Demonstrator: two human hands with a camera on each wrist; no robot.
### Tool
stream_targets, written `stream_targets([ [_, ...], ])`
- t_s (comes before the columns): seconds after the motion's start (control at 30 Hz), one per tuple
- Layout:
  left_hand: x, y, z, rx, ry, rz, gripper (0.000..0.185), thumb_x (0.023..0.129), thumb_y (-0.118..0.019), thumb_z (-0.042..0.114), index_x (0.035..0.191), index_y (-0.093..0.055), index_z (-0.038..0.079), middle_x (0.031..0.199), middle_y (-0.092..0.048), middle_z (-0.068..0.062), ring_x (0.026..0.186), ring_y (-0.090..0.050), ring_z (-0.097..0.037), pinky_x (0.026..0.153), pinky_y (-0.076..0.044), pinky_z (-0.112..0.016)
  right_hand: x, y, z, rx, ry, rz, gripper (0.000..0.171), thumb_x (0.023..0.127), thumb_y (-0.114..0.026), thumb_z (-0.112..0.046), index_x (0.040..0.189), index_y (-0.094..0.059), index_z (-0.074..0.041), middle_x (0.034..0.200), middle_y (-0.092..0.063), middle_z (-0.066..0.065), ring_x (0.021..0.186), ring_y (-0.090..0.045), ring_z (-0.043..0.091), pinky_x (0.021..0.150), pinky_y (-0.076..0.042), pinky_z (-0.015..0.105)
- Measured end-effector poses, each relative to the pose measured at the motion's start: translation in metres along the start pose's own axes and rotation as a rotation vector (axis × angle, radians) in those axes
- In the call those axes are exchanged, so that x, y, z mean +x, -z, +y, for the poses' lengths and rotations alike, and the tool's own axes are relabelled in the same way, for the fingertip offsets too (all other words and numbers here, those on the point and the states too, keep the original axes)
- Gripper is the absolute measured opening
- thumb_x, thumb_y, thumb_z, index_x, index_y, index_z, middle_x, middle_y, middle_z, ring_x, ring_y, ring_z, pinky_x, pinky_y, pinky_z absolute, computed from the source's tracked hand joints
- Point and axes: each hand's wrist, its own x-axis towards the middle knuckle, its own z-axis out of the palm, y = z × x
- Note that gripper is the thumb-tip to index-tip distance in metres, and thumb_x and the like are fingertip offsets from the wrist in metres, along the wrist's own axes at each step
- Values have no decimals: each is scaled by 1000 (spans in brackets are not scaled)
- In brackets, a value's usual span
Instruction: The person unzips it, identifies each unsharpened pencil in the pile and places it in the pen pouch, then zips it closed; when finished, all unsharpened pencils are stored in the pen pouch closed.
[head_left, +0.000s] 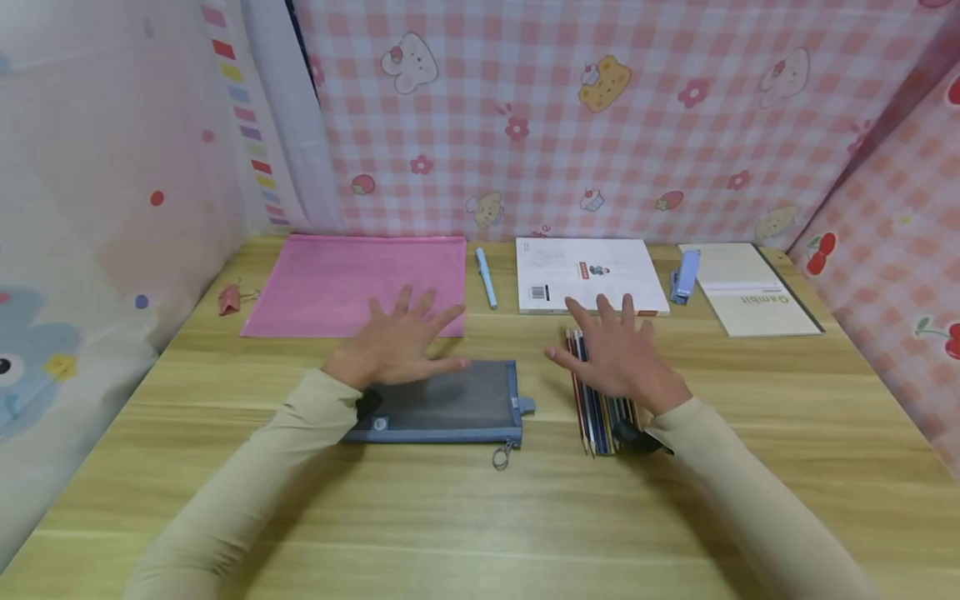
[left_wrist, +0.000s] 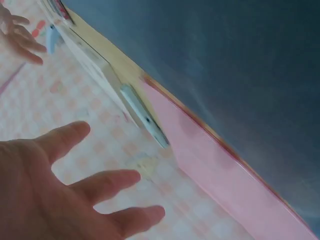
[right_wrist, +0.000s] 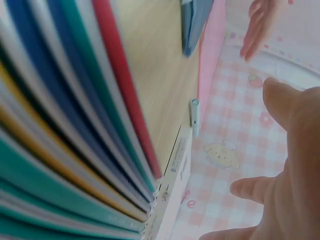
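Nothing is held by the widely spread left hand (head_left: pixel 397 343) over the blue-grey zip pouch (head_left: pixel 461 400) or splayed right hand (head_left: pixel 618 354) over the colored pencils (head_left: pixel 592 417), which could be scattered if brushed sideways.

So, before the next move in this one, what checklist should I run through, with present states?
1. Left grip empty: ok, fingers spread, over part of the mesh pouch.
2. Right grip empty: ok, fingers spread, over the pencils.
3. Pencils lying together: ok, side by side, to the right of the pouch.
4. Pouch zip closed: cannot tell; its pull ring lies by the near right corner.
5. Whole pouch visible from the head view: not ok, the left grip and wrist cover part.
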Motion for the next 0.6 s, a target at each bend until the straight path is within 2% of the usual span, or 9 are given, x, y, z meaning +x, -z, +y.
stream_targets([
  [0.1,2,-1,10,-14,-90,11,83,92,-39,76,160,-25,31,169,-15,-17,154,-12,-50,111,-14,-81,-6,0,-3,14,29,22,88,95,-35,-75,161,-23,-19,163,-23,29,147,-12,63,111,-24,79],
  [0.23,4,-5,20,-21,-313,51,69,98,-48,59,153,-43,17,161,-36,-19,149,-35,-41,118,-32,-62,-16,-1,-10,77,102,75,77,99,-47,-61,157,-34,-12,158,-32,29,146,-26,58,107,-38,72],
  [0.37,5,-9,35,-43,-508,65,48,99,-58,36,140,-58,10,148,-54,-16,136,-54,-29,114,-44,-44,-29,-3,-19,186,200,155,63,98,-60,-44,145,-49,-3,148,-48,26,136,-48,46,102,-48,62],
  [0.43,7,-12,42,-57,-570,64,39,98,-60,28,134,-64,11,142,-60,-12,132,-58,-25,112,-47,-41,-36,-7,-23,241,247,191,53,97,-64,-37,136,-57,-1,139,-57,24,125,-58,41,99,-51,57],
  [0.5,10,-14,49,-84,-616,62,33,97,-61,21,128,-68,13,138,-63,-10,130,-59,-23,111,-48,-39,-41,-11,-28,302,280,203,43,96,-66,-31,126,-64,-1,119,-68,19,104,-66,34,89,-55,50],
  [0.6,13,-17,56,-141,-655,27,30,96,-63,16,125,-70,18,135,-64,-8,128,-59,-21,111,-47,-38,-50,-18,-35,369,312,204,27,94,-69,-26,111,-71,-4,100,-72,10,82,-64,21,77,-53,38],
])
